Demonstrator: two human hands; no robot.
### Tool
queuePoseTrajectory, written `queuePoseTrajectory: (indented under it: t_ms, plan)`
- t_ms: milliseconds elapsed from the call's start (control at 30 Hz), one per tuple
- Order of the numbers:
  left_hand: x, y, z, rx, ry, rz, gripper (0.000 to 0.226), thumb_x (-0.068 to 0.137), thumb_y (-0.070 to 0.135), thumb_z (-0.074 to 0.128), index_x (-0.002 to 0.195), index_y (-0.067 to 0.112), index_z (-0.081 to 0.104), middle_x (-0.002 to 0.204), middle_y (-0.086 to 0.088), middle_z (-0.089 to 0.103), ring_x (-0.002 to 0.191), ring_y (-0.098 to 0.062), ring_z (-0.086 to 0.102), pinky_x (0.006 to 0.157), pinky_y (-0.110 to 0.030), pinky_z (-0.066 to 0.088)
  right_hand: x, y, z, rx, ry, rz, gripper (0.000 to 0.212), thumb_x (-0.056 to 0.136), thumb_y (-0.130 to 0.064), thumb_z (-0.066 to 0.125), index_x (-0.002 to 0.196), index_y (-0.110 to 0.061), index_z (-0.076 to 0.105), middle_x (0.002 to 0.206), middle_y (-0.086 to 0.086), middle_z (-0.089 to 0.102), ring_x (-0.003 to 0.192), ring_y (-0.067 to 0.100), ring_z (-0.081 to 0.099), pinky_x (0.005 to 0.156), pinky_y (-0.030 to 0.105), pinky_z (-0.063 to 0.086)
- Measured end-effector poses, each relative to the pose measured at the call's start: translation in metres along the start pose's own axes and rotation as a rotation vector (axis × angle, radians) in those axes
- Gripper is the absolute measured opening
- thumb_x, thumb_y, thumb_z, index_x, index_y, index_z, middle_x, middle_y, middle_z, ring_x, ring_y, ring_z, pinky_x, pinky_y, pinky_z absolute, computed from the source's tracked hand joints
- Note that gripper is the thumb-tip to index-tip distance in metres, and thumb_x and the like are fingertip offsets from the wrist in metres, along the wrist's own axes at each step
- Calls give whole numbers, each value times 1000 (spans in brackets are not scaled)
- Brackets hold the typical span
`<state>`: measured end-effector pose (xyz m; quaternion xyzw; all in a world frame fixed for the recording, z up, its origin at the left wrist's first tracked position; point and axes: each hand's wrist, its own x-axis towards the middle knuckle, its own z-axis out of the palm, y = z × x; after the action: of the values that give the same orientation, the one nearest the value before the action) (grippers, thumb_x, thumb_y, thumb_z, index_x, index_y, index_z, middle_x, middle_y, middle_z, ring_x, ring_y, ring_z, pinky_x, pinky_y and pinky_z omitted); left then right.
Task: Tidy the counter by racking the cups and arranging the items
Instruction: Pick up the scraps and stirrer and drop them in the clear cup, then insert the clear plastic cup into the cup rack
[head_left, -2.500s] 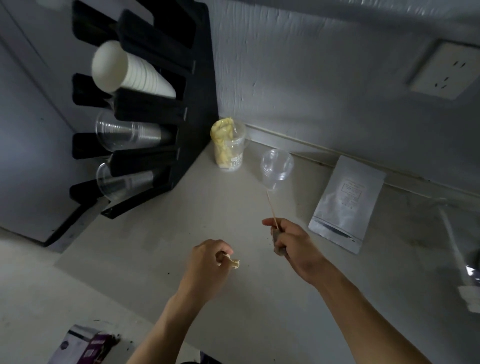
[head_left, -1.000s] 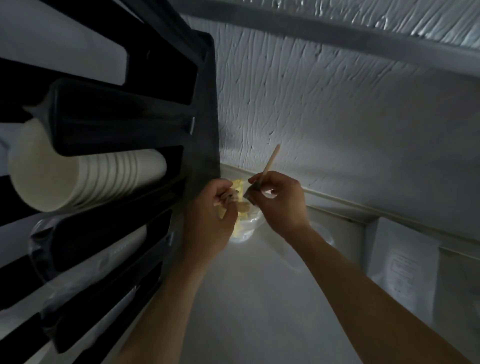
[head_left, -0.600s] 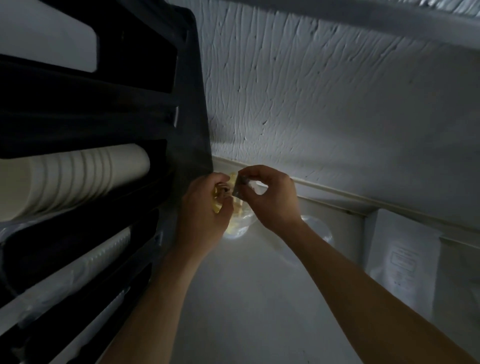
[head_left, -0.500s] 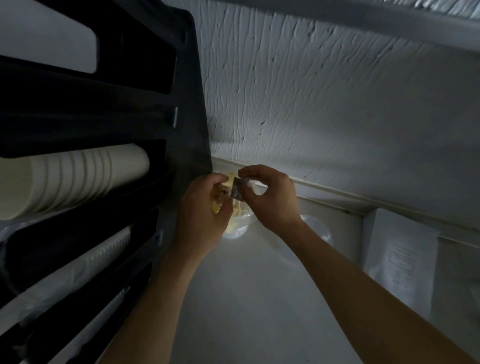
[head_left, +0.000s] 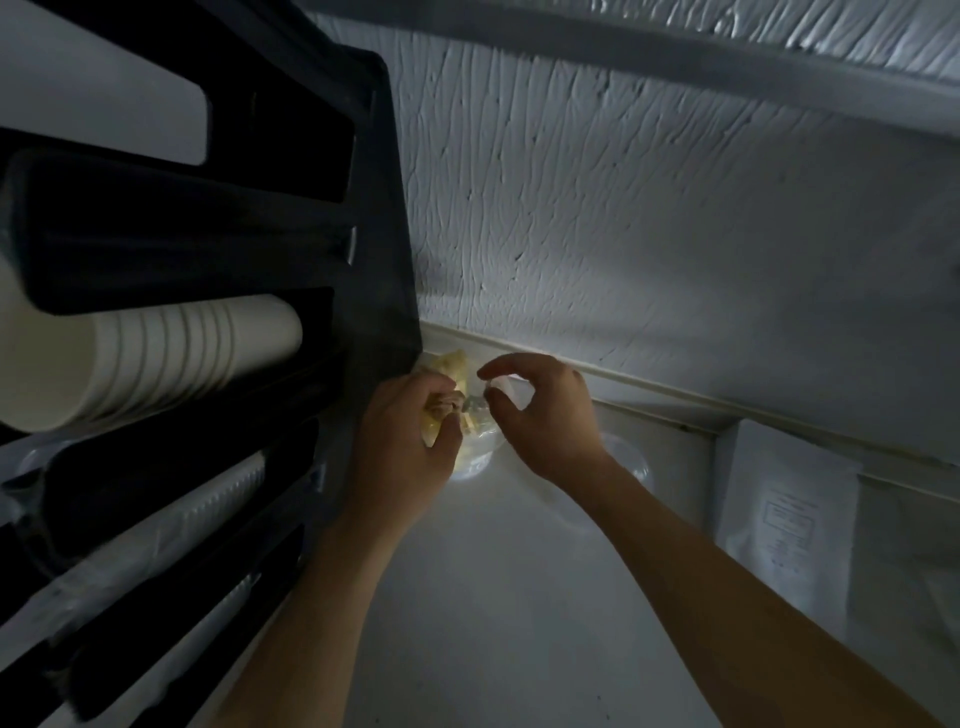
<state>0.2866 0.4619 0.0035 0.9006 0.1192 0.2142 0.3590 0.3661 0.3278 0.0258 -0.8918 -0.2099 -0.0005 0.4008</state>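
Against the counter's back corner, beside the black slotted cup rack (head_left: 379, 260), stands the clear plastic cup of yellow packets (head_left: 470, 452). Left hand (head_left: 410, 441) pinches a crumpled brownish scrap just above its mouth; right hand (head_left: 545, 421), fingers loosely apart and empty, hovers alongside. Left is nearer; the drop runs straight down.

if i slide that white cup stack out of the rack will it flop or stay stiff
The white cup stack is tightly nested, so it probably slides out as one fairly stiff piece. It looks like paper, so likely light and easily dented. Lying on its side and round, it may roll once off the black rack.
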Motion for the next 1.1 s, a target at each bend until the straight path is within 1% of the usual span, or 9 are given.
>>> queuePoseTrajectory:
  t_ms: [67, 167, 233, 333, 533, 700, 800, 967, 1100]
  plan:
    - [-1, -1, 2, 13, -3, 21, 19, 84, 12, 71, 102, 17, 68, 105, 2, 68, 99, -11, 58, 79, -17, 45, -3, 1, 3, -42, -32, -26, 19, 82, -17, 67, 98, -22, 75, 107, -8, 73, 103, 7, 64, 87, 5, 38]
    - [0, -1, 4, 39, 8, 48, 13, 87, 15, 71, 100, 17, 68, 103, 1, 70, 99, -13, 60, 79, -21, 47, -5, 1, 5, -70, -60, -63, 20, 83, -16, 68, 101, -19, 75, 110, -4, 73, 105, 11, 62, 83, -5, 29]
    - [0, -1, 3, 35, 18, 41, 15, 86, 15, 71, 101, 15, 69, 104, 0, 70, 97, -10, 58, 79, -14, 43, -5, 2, 4, -43, -68, -65, 24, 83, -15, 68, 106, -19, 74, 114, -4, 72, 110, 13, 62, 93, 7, 38]
    - [1, 0, 0, 13, 17, 23, 16, 87, 14, 70, 103, 14, 69, 105, -2, 70, 99, -13, 59, 80, -22, 49, -6, 3, -2, 9, -43, -60, 29, 81, -16, 69, 109, -21, 72, 116, -5, 71, 110, 13, 63, 99, 28, 47]
    - [-7, 25, -1, -63, 20, 51, 19, 88, 12, 68, 107, 15, 69, 102, 11, 60, 98, -2, 53, 85, -11, 41, -16, 14, -27, 19, 4, -21, 31, 81, -17, 72, 112, -23, 70, 132, -4, 63, 121, 11, 57, 98, 11, 36]
    - [-17, 40, 14, -164, -52, 104, 24, 87, 14, 69, 111, 15, 68, 110, 7, 66, 99, 6, 55, 92, -4, 40, -33, 36, -55, 28, 80, 39, 33, 81, -17, 73, 114, -22, 69, 133, -5, 61, 124, 8, 53, 96, 1, 30]
    - [-23, 48, 26, -189, -74, 127, 24, 86, 10, 69, 109, 16, 68, 108, 6, 67, 101, 12, 54, 90, -2, 37, -45, 55, -69, 47, 121, 107, 33, 82, -16, 73, 114, -21, 69, 128, -8, 62, 122, 7, 54, 99, 11, 35]
    - [-29, 57, 43, -208, -103, 189, 22, 85, 7, 66, 107, 12, 68, 106, 4, 66, 100, -2, 59, 89, -10, 43, -62, 84, -81, 68, 161, 216, 32, 83, -15, 72, 114, -20, 68, 116, -13, 61, 112, 9, 58, 96, 21, 41]
    - [-34, 57, 59, -242, -157, 124, 24, 86, 12, 66, 109, 16, 66, 105, 10, 63, 97, -1, 60, 82, -14, 50, -72, 100, -79, 117, 138, 324, 32, 85, -19, 70, 117, -24, 66, 118, -8, 62, 106, 10, 57, 92, 28, 47]
